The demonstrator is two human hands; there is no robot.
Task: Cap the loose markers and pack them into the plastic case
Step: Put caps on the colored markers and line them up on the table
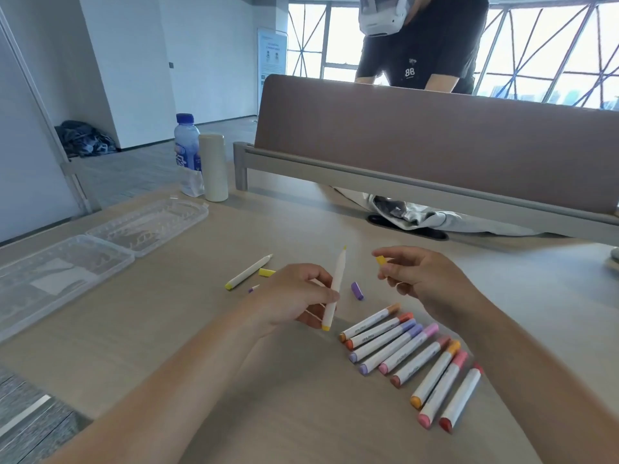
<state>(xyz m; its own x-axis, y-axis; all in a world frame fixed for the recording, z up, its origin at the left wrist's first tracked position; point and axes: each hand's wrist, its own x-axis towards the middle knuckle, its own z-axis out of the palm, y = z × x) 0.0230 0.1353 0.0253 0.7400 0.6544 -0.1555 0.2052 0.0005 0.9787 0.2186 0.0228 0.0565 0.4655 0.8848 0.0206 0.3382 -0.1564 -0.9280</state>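
Note:
My left hand (294, 296) grips an uncapped yellow marker (335, 289), tip pointing up. A little to its right, my right hand (422, 279) pinches a yellow cap (381, 260), apart from the tip. Another uncapped yellow marker (249, 272) lies on the table with a loose yellow cap (267, 272) beside it. A purple cap (357, 291) lies between my hands, and a purple marker end (253, 289) peeks out behind my left hand. Several capped markers (412, 358) lie in a row at the lower right. The clear plastic case (100, 242) lies open at the left.
A water bottle (187, 155) and a cream tumbler (213, 167) stand at the back of the table (201, 329), beyond the case. A brown divider panel (435, 142) crosses the far side, with a person standing behind it. Grey cloth (435, 217) lies under the panel.

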